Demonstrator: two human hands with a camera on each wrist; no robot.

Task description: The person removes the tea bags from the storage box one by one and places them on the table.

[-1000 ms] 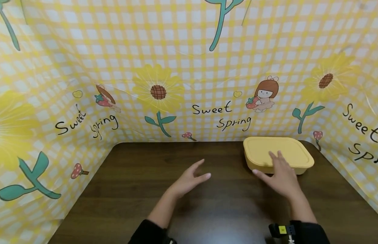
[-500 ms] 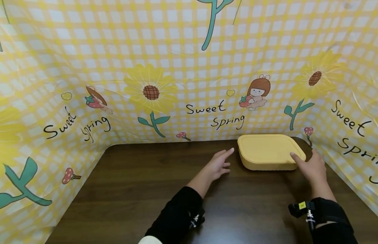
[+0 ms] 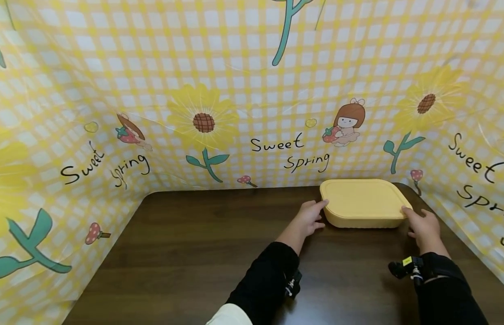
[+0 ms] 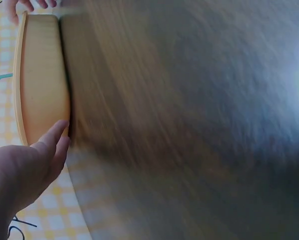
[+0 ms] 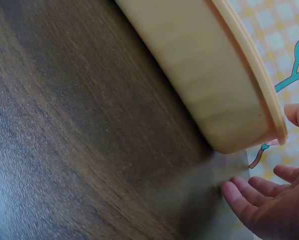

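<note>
1. Both ends prob. need an even hold: fingers of L hand (image 3: 307,218) lie nearly straight against yellow box (image 3: 363,221); fingers of R hand (image 3: 427,228) spread apart by its R end, thumb (image 5: 297,114) contact unclear
2. Best get R fingers in under the rim (image 5: 254,65) & keep box lvl w/ both hands
3. Box sits at far R of counter (image 3: 195,239), next to checked cloth (image 3: 252,90); rounded corners, flat lid (image 3: 363,197) on, faintly ribbed wall (image 5: 194,75)

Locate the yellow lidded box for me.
In the head view, the yellow lidded box sits at the far right of the table, by the checked cloth, between the left hand and the right hand.
</note>
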